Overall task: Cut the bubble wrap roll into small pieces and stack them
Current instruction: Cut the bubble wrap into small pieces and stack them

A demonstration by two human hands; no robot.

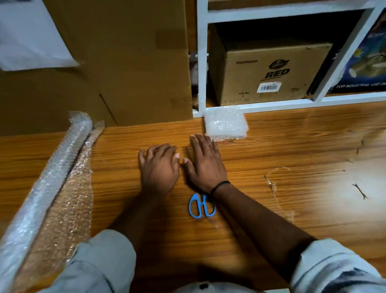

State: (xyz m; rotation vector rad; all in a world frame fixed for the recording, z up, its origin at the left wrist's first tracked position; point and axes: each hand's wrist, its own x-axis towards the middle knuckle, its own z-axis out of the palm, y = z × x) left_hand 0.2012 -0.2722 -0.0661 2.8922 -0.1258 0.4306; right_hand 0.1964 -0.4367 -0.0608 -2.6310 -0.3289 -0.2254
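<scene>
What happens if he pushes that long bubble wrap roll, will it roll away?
The bubble wrap roll is round, so it would probably roll, though its unrolled sheet lying flat may brake it. Being mostly air bubbles, it likely feels light and sags.

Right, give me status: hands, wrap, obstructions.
Left hand and right hand open, flat on table. Bubble wrap roll lies at left, not held; cut stack by shelf. Scissors by right wrist, unheld.
</scene>
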